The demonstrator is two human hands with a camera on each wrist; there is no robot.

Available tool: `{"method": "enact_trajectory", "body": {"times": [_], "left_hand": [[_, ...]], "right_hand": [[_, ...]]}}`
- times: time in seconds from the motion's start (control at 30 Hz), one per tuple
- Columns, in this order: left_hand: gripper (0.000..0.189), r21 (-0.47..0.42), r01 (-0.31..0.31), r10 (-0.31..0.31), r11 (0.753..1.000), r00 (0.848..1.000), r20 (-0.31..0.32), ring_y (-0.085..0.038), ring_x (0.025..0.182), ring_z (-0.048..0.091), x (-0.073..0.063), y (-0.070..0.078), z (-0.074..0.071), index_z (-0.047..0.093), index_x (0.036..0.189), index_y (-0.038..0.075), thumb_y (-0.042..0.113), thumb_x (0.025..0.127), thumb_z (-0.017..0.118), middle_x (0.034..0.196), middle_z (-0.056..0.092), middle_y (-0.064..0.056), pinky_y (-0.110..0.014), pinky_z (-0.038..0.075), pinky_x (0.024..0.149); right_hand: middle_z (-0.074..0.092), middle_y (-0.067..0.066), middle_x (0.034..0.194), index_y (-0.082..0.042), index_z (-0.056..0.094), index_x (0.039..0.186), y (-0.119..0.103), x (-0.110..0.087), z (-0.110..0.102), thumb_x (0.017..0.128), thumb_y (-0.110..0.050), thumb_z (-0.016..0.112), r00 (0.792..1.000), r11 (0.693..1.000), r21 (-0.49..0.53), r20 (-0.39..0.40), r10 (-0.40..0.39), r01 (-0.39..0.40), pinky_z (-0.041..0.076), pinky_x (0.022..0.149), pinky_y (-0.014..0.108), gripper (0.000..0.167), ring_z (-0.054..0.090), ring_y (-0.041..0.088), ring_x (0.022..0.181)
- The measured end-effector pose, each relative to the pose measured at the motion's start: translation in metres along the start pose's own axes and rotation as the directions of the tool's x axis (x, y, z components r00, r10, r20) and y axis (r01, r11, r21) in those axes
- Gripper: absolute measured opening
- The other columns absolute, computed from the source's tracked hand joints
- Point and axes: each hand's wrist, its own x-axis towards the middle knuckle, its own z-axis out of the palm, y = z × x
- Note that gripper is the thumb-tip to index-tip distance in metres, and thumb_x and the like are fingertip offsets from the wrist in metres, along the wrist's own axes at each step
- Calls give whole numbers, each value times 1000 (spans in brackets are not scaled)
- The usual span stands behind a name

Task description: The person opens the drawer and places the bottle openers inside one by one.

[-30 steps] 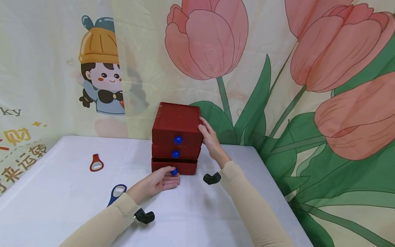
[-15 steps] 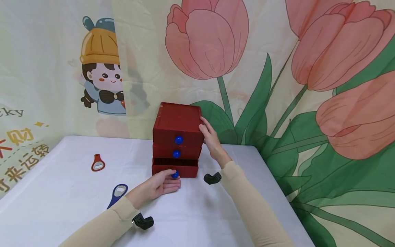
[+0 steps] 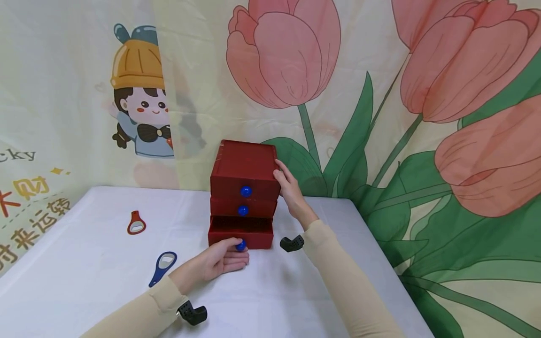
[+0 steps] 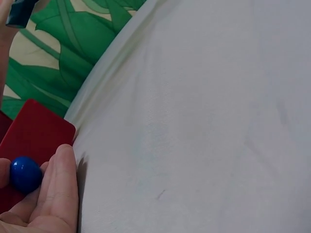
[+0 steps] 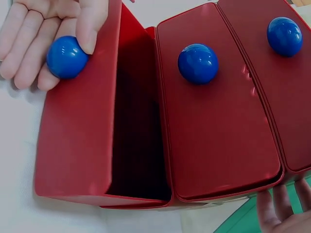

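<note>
Boxy, smooth red cabinet (image 3: 244, 162) on creased white cloth (image 3: 253, 300). Left hand (image 3: 220, 260) pinches the round, glossy blue knob (image 5: 67, 57) of the cabinet's bottom drawer (image 3: 259, 241), slid farther out than a second ago. Right hand (image 3: 292, 193) rests, fingers extended, against the cabinet's right side.

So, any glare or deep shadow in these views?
Right wrist: bright glints on the blue knobs, and deep shadow inside the open bottom drawer; head: that interior also looks dark; left wrist: a small glint on the bottom knob, plus a narrow shadow on the white cloth beside the left hand.
</note>
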Motion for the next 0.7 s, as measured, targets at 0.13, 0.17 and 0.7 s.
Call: {"method": "enact_trajectory", "body": {"times": [0.13, 0.17, 0.7], "left_hand": [[52, 11, -2, 2, 1000, 1000, 7, -39, 114, 75, -4, -3, 0, 59, 135, -11, 34, 108, 61, 126, 72, -29, -47, 60, 98], [53, 10, 0, 0, 1000, 1000, 8, -39, 114, 75, -4, -3, 1, 59, 136, -11, 34, 108, 61, 126, 72, -28, -47, 61, 98], [53, 34, -10, 10, 999, 1000, -18, -38, 110, 76, -15, -8, 4, 60, 135, -10, 36, 109, 61, 122, 74, -27, -47, 61, 96]], "right_hand": [[38, 6, 168, -33, 32, 168, 0, 0, -1, 114, -40, 45, 1000, 1000, -3, 2, 2, -2, 38, 122, 57, 55, 45, 31, 148], [37, 6, 168, -33, 32, 168, 0, 0, -1, 114, -40, 46, 1000, 1000, -4, 2, 2, -2, 38, 122, 57, 56, 45, 31, 148], [38, 7, 168, -32, 31, 168, -1, -1, 0, 114, -39, 45, 1000, 1000, 2, 2, -2, 2, 37, 123, 57, 56, 45, 31, 149]]}}
